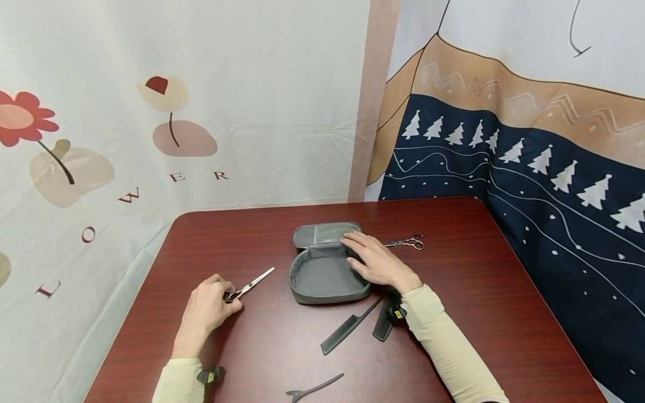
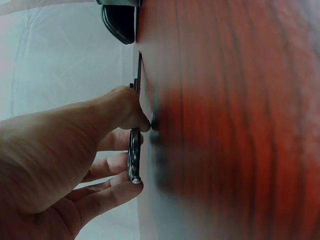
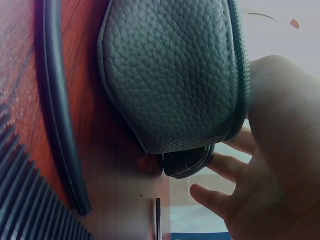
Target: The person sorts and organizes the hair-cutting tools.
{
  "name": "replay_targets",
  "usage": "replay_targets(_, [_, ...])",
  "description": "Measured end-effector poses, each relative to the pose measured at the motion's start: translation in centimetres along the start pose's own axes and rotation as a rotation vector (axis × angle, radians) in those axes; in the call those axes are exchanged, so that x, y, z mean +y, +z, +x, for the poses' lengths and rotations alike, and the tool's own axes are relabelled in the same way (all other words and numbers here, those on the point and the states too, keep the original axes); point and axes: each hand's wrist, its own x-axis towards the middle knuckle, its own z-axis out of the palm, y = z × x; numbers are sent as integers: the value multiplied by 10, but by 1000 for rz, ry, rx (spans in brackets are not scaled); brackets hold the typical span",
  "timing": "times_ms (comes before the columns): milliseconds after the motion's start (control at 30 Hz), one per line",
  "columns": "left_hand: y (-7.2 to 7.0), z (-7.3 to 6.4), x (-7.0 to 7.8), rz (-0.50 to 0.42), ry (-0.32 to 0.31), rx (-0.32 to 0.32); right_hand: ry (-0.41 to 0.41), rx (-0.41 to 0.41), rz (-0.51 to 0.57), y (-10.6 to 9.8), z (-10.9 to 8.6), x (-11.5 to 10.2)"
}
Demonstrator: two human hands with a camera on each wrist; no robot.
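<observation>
In the head view my left hand [image 1: 204,308] pinches a pair of silver scissors [image 1: 252,284] by the finger loops, blades pointing away to the right. The left wrist view shows these scissors [image 2: 135,150] edge-on between thumb and fingers, close over the tabletop. A grey zip case [image 1: 330,296] lies unzipped at the middle, its lid [image 1: 303,238] folded back. Over the case's right side, my right hand [image 1: 380,263] has its fingers loosely extended at the lid's edge, thumb over the case's interior. The right wrist view shows the case's pebbled side wall [image 3: 170,75] beside that hand.
Behind the right hand lies a second pair of scissors [image 1: 415,242]. A tail comb [image 1: 347,330] and a wider dark comb [image 1: 383,324] lie by the right forearm. Near the front is a grey hair clip [image 1: 317,389]. Printed curtains [image 1: 282,101] hang behind the red-brown table [image 1: 242,235].
</observation>
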Motion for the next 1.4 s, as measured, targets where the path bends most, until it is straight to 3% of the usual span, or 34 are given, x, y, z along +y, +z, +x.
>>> replay_targets(200, [1,-2,-3,-39,15,53,3,-5,6,0,0,0])
replay_targets(700, [1,4,-3,-88,85,272,-4,2,8,1,0,0])
replay_targets(1100, [-10,20,19,-107,165,383,-7,14,4,2,0,2])
replay_targets(1400, [-19,35,44,-159,260,386,-17,19,13,2,-2,3])
